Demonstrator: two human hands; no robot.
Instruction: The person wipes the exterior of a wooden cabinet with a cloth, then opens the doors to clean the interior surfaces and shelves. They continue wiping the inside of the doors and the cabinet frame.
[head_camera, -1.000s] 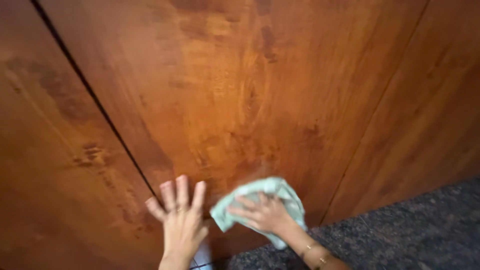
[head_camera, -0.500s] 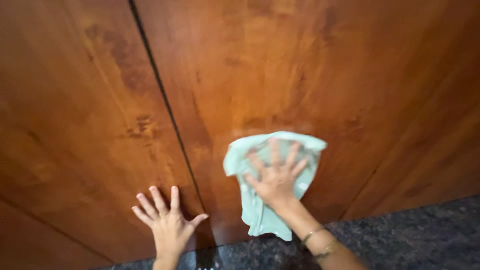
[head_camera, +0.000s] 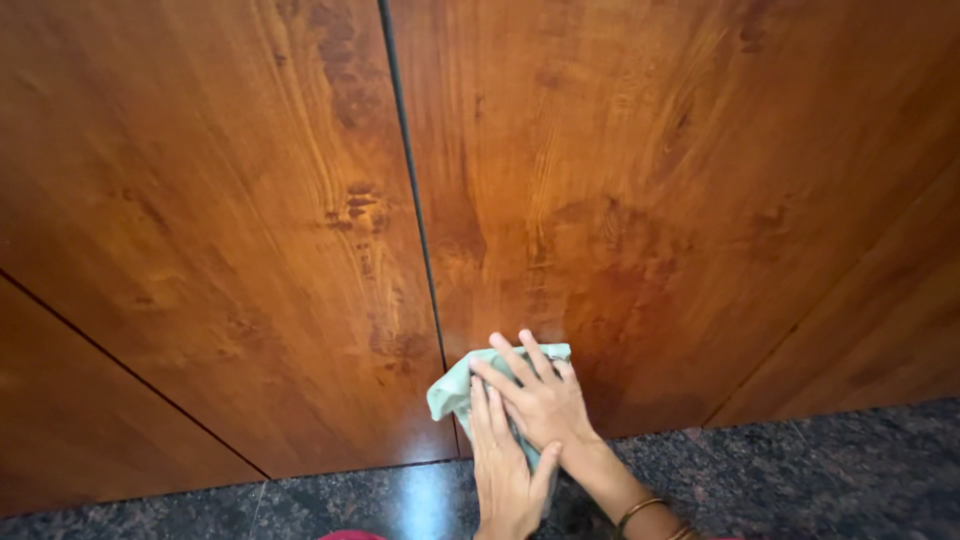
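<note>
A pale green cloth lies flat against a big brown wooden door panel. It sits low on the panel, just beside the dark thin gap that runs up between this panel and the wooden panel on the other side of the gap.

The right hand lies on top of the cloth. Its fingers are spread out and flat, and they press the cloth onto the wood. It does not pinch the cloth. Thin metal bangles sit on that wrist.

The left hand is just below the cloth and touches the right hand. Its fingers are straight and close together, and their tips reach onto the cloth's lower edge. It presses flat too and pinches nothing.

Most of the cloth hides under the hands. Only one corner pokes out, toward the gap.

The cloth looks soft, thin and light. It will fold and bunch up easily, and it may slide on the shiny wood. A flat palm in its middle should hold it best. To pick it up, the loose corner near the gap looks like the easy place to grab.

Below the cloth, under the panels, is a dark speckled stone floor.
</note>
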